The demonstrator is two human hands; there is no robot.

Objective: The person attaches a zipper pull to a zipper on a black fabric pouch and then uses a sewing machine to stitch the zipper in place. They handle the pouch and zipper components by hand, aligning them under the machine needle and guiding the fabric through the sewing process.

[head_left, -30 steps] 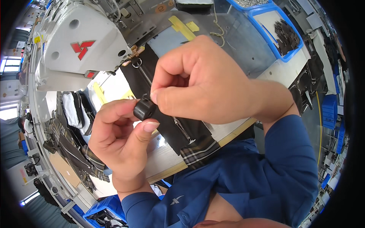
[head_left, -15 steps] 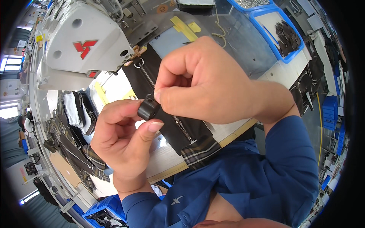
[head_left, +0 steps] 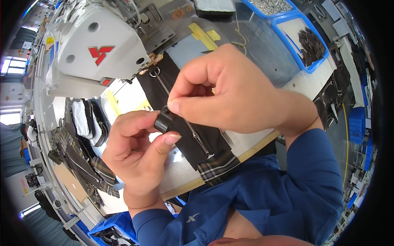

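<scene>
Between the thumb and fingers of my left hand is a small black cylinder, apparently a bobbin case. My right hand is closed in a pinch at its upper edge. Whatever those fingertips grip is too small to make out. Under both hands lies a long black fabric strip with a metal zipper down its middle. A metal ring shows near its far end, and plaid cloth forms its near end, at the table edge.
A white sewing machine stands at the left. Several plaid and black fabric pieces lie beyond my left hand. At the far right are blue bins of metal parts and dark fabric tabs. Yellow tape marks the table.
The whole view has shifted slightly, with machine and strip now a little farther right. Both hands stay together at the bobbin case, their grip nearly the same.
</scene>
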